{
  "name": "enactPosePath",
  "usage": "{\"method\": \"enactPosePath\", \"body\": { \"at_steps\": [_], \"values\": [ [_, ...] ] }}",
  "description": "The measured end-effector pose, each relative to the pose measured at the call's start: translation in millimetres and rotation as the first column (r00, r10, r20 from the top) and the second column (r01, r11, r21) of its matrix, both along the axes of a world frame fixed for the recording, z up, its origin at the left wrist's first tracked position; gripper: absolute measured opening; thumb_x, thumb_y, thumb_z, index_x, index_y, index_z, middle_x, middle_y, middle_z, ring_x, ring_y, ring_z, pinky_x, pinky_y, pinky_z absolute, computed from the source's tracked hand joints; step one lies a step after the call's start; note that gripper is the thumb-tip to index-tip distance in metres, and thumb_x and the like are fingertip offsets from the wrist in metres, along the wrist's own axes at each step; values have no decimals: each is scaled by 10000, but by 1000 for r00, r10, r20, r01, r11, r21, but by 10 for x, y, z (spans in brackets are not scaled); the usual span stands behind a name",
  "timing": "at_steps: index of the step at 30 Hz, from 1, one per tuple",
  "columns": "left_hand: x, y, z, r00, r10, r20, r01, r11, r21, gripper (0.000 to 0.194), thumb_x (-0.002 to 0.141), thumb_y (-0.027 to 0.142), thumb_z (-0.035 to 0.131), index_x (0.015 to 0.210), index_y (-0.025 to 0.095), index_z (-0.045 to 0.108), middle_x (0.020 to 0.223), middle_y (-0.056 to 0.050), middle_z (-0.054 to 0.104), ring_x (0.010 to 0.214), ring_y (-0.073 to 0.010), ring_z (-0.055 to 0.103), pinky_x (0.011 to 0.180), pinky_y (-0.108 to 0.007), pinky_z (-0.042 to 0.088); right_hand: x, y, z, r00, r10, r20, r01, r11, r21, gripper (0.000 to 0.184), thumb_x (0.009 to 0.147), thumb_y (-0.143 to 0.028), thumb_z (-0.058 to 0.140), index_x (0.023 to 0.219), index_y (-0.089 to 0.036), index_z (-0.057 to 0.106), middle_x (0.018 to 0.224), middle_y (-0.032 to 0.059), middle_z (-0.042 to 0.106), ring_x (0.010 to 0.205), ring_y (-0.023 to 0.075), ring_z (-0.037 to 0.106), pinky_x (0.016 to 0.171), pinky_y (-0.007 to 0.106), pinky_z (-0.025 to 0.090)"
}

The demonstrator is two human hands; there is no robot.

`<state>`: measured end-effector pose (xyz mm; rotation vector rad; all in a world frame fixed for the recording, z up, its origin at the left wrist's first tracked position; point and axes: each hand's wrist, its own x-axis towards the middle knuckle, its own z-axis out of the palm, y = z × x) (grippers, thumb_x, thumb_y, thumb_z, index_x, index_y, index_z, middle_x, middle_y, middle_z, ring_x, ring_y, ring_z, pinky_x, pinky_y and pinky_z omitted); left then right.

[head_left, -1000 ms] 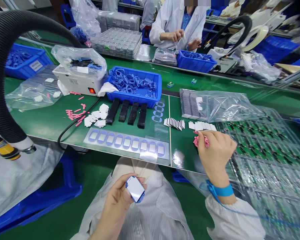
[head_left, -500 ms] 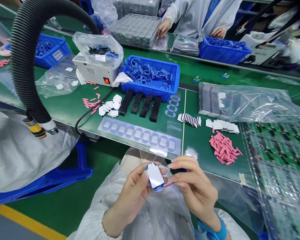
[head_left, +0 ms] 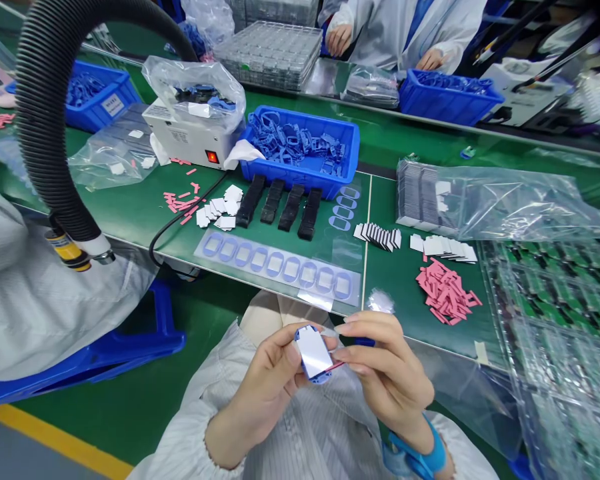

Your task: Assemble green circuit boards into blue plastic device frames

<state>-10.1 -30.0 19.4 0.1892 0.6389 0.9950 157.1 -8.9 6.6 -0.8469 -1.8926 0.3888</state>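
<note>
At the far left, a black corrugated hose (head_left: 55, 113) arcs down to a yellow-banded fitting (head_left: 68, 252), with a blue bin (head_left: 100, 93) behind it. Next along the green table (head_left: 393, 283) sit a white machine with a red switch (head_left: 212, 157), loose pink strips (head_left: 180, 203) and white squares (head_left: 220, 210). A fuller blue bin of blue plastic frames (head_left: 300, 177) stands beyond four black bars (head_left: 280, 212), and a clear sheet with a row of blue ovals (head_left: 275, 268) lies at the table's near edge.

Below that sheet, the left hand (head_left: 265, 393) grips a blue-framed piece (head_left: 313, 353) with a white film face, held up in front of the person's chest. The right hand (head_left: 387, 377), a blue wristband (head_left: 433, 459) at its wrist, closes in from the other side, its fingers (head_left: 367, 327) pinching what looks like a thin pink strip (head_left: 336, 365) against the piece's lower edge. Most of the strip is hidden.

The step in hand appears to be fitting that strip to the frame, and seating it calls for steady, exact finger pressure. To the right lie a pile of pink strips (head_left: 446, 291) and trays of green circuit boards (head_left: 555, 293). A co-worker's hands (head_left: 339, 40) work at the top of the frame.
</note>
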Motion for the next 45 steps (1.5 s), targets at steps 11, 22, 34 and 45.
{"method": "enactPosePath", "body": {
  "at_steps": [11,22,34,45],
  "values": [
    [-9,-28,38,999,20,27,-19,1000,-24,284,690,353,796,931,209,755,864,-20,795,730,-97,718,659,-152,553,-17,-104,78,943,-194,269,107,946,305,132,896,-118,568,946,-166,682,885,67,694,921,210,570,738,357,511],
    [-22,-24,44,997,72,-7,-72,997,-1,280,700,353,786,930,196,765,816,-2,784,731,-83,705,657,-123,544,-34,-90,177,900,-186,393,29,928,372,216,947,-182,495,897,-190,705,747,15,737,833,165,610,742,309,484],
    [-43,-6,-43,954,210,-212,-180,972,152,289,684,372,795,948,266,740,948,-11,789,849,-127,701,730,-163,515,-343,-234,-42,977,-137,-164,77,942,-327,338,875,-366,612,1169,-199,609,1097,120,672,1015,254,617,808,424,533],
    [24,-66,-104,910,315,-270,-228,924,307,274,697,389,775,960,326,728,1135,-18,746,1094,-238,659,909,-311,517,-423,-174,-47,941,-137,-309,54,964,-261,315,842,-323,664,1145,-240,660,986,87,726,884,238,658,730,412,547]
  ]
}}
